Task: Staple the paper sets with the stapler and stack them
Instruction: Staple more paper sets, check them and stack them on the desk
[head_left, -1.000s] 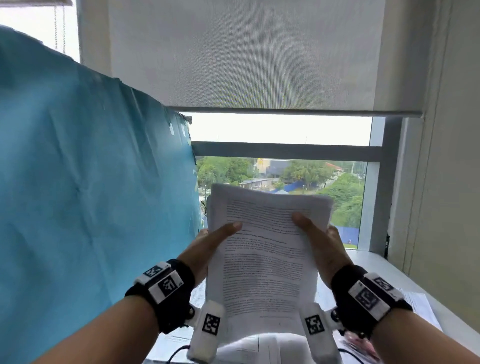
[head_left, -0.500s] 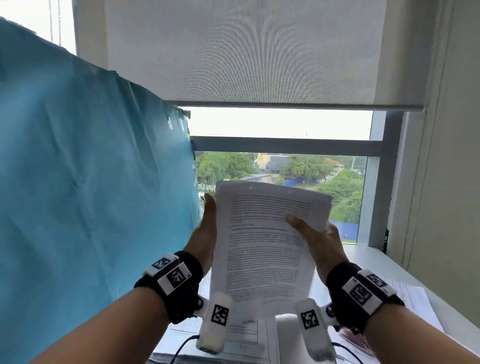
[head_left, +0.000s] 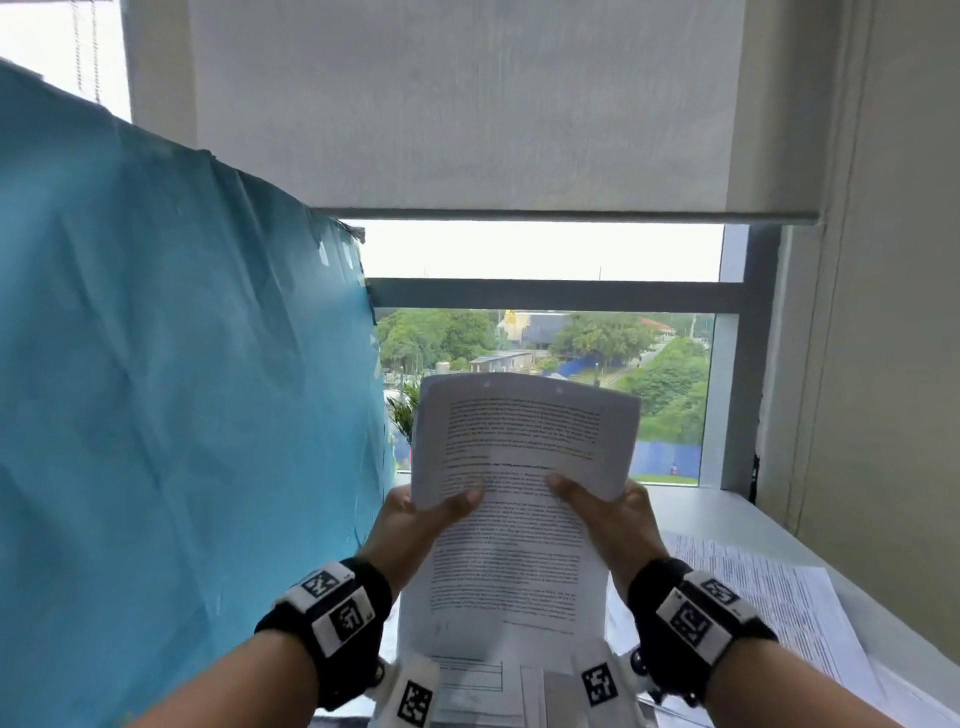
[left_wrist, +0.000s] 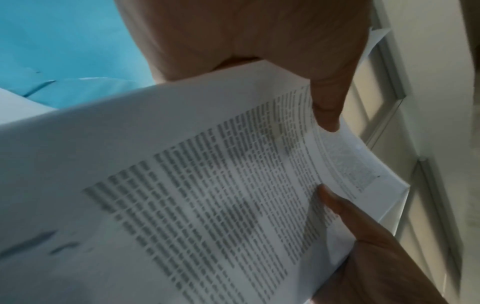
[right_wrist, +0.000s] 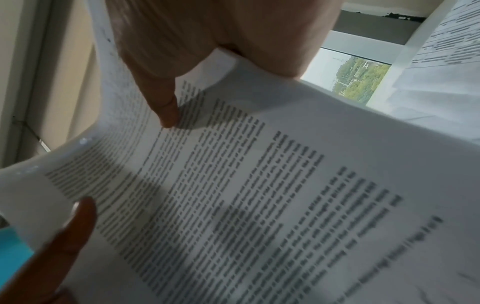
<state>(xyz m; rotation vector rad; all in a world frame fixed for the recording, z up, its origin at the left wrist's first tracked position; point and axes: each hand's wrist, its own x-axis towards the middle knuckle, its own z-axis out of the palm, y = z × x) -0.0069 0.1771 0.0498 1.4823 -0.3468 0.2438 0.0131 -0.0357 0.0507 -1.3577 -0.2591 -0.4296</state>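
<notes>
Paper set (head_left: 519, 499) is up in the air in front of the window (head_left: 545, 374), above the desk (head_left: 727, 519), held upright with its printed face toward the person. Left hand (head_left: 415, 525) grips the set's left edge about mid-height, thumb on the front of the page, other fingers behind and hidden. Right hand (head_left: 613, 519) mirrors it on the right edge, thumb clamped on the front, fingers behind. Several sheets in the set, top edge curling forward and corners fanning a bit in the wrist views, so not squared yet

Handling: looks light, floppy and thin; the upper half sags wherever it is unsupported. Sheets probably slide on each other since no staple can be seen holding them. Pinching both side edges keeps them together; better to tap the bottom edge on the desk to align, then hold near the corner to be stapled. Creases easily if squeezed hard

More printed sheets (head_left: 779, 597) lie flat toward the right edge of the desk, and another page (head_left: 467, 675) lies under the wrists at the near edge. Stapler not in view. Teal sheet (head_left: 156, 389) hangs on the left
</notes>
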